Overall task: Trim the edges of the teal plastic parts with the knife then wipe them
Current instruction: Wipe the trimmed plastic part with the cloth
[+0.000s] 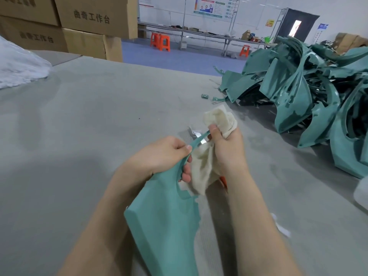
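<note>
Left hand (pixel 159 154): your fingers curl round the thin arm of the part (pixel 165 216), thumb on top, pinching it.
Right hand (pixel 227 148): you grip a bunched cloth (pixel 219 118), thumb pressed on the same thin arm just past your left thumb.
Part: held over the table (pixel 79 126), broad end low between your forearms, thin arm running up between both hands.
Cloth: cream, bulging above your right fist and hanging below it against the part.
Pile (pixel 298 86): more teal parts heaped on the table, well to your right.
Orange tip (pixel 223 181): shows beside your right wrist; what it belongs to cannot be told.
Boxes (pixel 89 16): cardboard, stacked far left.
</note>
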Demonstrator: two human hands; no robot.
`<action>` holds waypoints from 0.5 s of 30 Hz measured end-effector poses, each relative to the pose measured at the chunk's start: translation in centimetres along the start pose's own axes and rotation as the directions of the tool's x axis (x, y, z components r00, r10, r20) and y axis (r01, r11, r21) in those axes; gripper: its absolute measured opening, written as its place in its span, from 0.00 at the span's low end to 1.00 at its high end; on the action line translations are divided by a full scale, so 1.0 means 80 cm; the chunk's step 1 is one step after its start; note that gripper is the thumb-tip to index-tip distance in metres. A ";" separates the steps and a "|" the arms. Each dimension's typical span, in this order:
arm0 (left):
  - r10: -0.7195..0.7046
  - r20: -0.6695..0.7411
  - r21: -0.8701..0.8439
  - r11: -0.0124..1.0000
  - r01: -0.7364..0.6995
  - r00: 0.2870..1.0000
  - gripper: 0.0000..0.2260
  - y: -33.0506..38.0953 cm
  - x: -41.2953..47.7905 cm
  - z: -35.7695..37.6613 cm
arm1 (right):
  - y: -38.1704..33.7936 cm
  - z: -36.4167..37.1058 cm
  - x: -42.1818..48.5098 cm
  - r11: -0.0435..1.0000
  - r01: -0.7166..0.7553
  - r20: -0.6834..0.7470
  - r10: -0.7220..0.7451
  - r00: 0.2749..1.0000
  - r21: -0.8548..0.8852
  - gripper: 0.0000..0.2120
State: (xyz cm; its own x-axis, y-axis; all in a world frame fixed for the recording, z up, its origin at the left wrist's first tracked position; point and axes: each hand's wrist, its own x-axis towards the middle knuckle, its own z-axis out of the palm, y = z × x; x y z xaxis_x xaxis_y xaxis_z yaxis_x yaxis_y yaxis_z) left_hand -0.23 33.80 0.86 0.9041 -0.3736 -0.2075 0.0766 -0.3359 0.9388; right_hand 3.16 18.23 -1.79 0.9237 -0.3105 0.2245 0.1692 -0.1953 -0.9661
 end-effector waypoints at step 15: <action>0.085 -0.517 -0.494 0.783 -0.378 0.852 0.13 0.002 0.002 -0.031 | -0.015 -0.042 0.005 0.931 -0.184 -0.248 0.267 0.931 0.314 0.19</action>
State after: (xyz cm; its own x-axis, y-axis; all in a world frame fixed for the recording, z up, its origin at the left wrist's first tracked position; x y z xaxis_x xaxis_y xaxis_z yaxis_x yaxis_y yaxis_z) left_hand 0.94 35.81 1.67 0.9939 0.1005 0.0450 -0.0738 0.3047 0.9496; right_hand 2.14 15.23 -0.13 0.8198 -0.5724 -0.0175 0.0961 0.1675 -0.9812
